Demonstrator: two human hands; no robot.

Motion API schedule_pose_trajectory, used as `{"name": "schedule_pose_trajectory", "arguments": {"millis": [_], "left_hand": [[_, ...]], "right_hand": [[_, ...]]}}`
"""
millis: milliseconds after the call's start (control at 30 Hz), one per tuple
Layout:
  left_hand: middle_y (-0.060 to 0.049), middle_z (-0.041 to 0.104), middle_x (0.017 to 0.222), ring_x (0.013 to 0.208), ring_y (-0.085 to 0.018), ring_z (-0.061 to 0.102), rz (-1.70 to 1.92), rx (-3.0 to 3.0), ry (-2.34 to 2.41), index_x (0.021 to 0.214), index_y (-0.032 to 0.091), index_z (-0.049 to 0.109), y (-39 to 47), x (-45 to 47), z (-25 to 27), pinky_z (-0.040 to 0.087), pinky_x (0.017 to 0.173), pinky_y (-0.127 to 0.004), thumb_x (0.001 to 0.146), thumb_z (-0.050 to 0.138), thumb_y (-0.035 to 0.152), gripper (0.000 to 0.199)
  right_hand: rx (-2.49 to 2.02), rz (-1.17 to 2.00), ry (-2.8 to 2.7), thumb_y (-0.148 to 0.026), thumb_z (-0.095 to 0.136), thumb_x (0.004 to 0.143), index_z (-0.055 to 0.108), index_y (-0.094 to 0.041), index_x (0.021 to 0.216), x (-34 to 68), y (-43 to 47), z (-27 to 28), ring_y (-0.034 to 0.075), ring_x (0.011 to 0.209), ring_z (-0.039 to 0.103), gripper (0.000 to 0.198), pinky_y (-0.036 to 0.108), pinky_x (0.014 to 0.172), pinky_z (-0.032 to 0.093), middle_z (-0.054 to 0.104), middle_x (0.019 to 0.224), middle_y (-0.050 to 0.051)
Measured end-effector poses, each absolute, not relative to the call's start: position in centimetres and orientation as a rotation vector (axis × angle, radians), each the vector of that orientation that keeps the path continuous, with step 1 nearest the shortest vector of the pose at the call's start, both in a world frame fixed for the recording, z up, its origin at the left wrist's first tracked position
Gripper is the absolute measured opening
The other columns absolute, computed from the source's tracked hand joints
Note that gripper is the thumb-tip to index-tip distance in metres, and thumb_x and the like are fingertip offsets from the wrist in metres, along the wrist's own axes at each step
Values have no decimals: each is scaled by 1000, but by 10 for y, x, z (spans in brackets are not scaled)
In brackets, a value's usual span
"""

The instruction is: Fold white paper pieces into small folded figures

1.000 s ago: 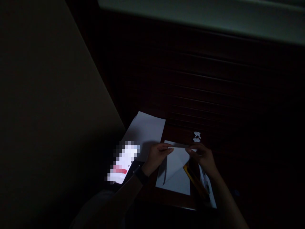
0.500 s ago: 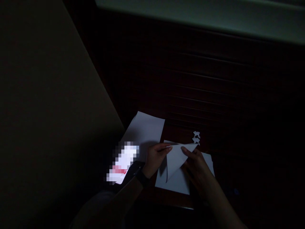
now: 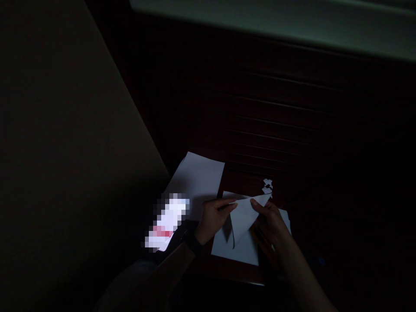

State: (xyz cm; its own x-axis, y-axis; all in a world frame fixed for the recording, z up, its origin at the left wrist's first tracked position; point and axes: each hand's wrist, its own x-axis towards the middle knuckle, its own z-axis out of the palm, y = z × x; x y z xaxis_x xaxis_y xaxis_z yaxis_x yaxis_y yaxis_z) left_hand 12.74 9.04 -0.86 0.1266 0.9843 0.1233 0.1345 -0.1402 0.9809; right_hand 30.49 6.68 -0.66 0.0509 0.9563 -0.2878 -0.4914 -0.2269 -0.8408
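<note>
The scene is very dark. A white paper folded into a triangle (image 3: 243,219) is held up over a flat white sheet (image 3: 238,251) on a dark wooden table (image 3: 247,177). My left hand (image 3: 214,216) pinches the triangle's upper left corner. My right hand (image 3: 269,221) holds its upper right edge, fingertip on the fold. A dark watch band shows on my left wrist.
Another white sheet (image 3: 198,180) lies at the back left. A lit, blurred phone screen (image 3: 167,223) sits left of my left hand. Small white paper scraps (image 3: 268,186) lie behind the triangle. Something yellowish is half hidden under my right hand. A pale wall fills the left.
The folded triangle has been lifted and tilted, its point swinging down and slightly right. My right hand slid from the paper's face to its upper right edge.
</note>
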Motion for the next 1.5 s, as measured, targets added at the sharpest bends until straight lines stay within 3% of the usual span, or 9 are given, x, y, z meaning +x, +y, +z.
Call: {"name": "schedule_pose_trajectory", "arguments": {"millis": [367,667,933,1167,1333,1500], "left_hand": [[-2,70,97,88,-21,65,1162,1560,1077,94,24,71,85,128,-6,52,80,-30,76,63,29,21],[-2,71,91,82,-20,66,1130,1614,1053,91,25,71,84,129,-7,53,75,-29,75,63,29,18],[-4,72,91,82,-22,66,1180,1331,1189,93,20,71,86,130,-12,54,73,-30,72,66,34,25],[-6,71,92,86,-22,65,1121,1249,1140,92,16,71,92,124,-6,52,76,-29,72,65,36,29],[-8,70,94,84,-20,65,1058,1235,1016,97,14,68,104,115,7,52,74,-30,77,60,37,31],[-8,71,91,82,-20,65,953,1173,1017,92,13,69,109,115,6,53,72,-29,68,69,30,29]], "right_hand": [[-1082,1514,-629,-32,75,64,67,-17,78,305,67,-6,19,67,62,21,32,64,47,69,78,5],[-1061,1534,-606,-31,75,65,67,-17,75,308,69,-4,18,63,61,19,30,61,47,68,72,3],[-1107,1473,-656,-35,73,67,64,-21,94,291,65,-1,20,72,64,32,31,64,49,70,85,4],[-1092,1449,-680,-35,71,69,64,-17,96,284,62,-4,22,72,65,33,32,64,50,70,86,7],[-1172,1541,-821,-33,73,67,67,-14,89,290,60,-9,20,65,63,31,31,61,48,70,79,7],[-1217,1683,-1058,-35,72,66,68,-15,79,284,56,-13,20,63,62,23,30,59,46,69,76,5]]}}
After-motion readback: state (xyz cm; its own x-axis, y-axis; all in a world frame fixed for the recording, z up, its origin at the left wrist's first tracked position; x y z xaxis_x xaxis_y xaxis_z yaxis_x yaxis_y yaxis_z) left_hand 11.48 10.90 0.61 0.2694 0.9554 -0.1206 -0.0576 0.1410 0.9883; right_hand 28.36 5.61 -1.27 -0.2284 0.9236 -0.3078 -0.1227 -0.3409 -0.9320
